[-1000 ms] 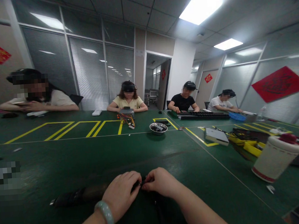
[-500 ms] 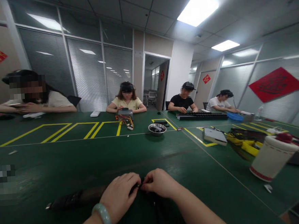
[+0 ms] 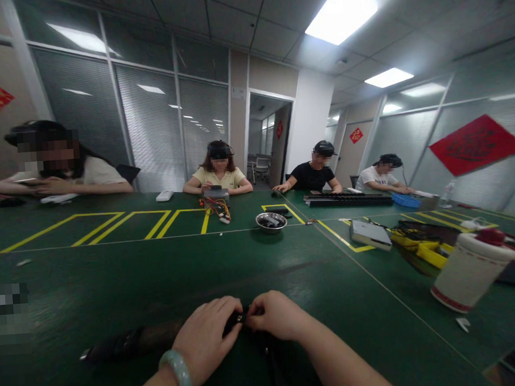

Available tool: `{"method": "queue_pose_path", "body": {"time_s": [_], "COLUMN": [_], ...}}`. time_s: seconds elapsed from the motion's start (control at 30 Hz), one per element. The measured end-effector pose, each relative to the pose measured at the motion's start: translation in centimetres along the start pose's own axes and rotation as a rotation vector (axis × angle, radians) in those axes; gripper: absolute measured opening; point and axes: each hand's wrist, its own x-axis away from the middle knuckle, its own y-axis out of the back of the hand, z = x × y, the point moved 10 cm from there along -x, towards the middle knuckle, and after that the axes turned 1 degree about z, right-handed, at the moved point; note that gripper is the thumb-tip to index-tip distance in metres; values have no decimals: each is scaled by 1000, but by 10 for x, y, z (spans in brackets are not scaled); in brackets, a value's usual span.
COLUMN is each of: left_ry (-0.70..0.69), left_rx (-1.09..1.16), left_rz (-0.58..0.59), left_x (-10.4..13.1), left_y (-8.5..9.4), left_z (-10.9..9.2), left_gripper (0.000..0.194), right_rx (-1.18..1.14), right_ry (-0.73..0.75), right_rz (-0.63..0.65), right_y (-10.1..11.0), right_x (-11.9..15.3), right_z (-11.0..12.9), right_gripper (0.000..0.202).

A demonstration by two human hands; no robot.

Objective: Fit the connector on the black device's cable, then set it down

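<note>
My left hand [image 3: 211, 336], with a pale green bangle on the wrist, is closed around a small black part [image 3: 240, 318] with a tiny bright spot. From the other side my right hand [image 3: 275, 317] pinches at the same part, its fingertips bent in and mostly hidden. What exactly the part is cannot be made out. A dark cylindrical tool [image 3: 118, 345] with a metal tip pointing left lies on the table, its right end hidden behind my left hand. Below my hands is a dark, blurred shape [image 3: 269, 362].
Ahead on the green table [image 3: 157, 276] stands a metal bowl [image 3: 271, 222] of small dark pieces. To the right are a grey box [image 3: 370, 234], a yellow tray [image 3: 433, 255] and a white cup [image 3: 470, 272]. Several people sit across the table.
A co-worker in a black shirt has stretched an arm out towards a small dark object on the table. My hands stay almost still; slightly more of the black part shows between my fingers.
</note>
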Motion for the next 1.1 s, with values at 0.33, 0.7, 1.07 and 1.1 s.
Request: {"method": "queue_pose_path", "body": {"time_s": [0.33, 0.7, 1.07, 1.1], "left_ry": [-32, 5, 0, 3], "left_rx": [0, -3, 7, 6], "left_rz": [7, 22, -5, -7], "left_x": [0, 0, 0, 0], "left_y": [-2, -2, 0, 1], "left_z": [-1, 1, 0, 0], "left_gripper": [19, 18, 21, 20], "right_rx": [9, -26, -4, -2], "right_ry": [9, -12, 5, 4], "right_rz": [-3, 9, -11, -13], "right_y": [0, -3, -3, -3], "right_x": [0, -1, -3, -3], "right_z": [-2, -6, -6, -6], "right_gripper": [21, 21, 20, 20]}}
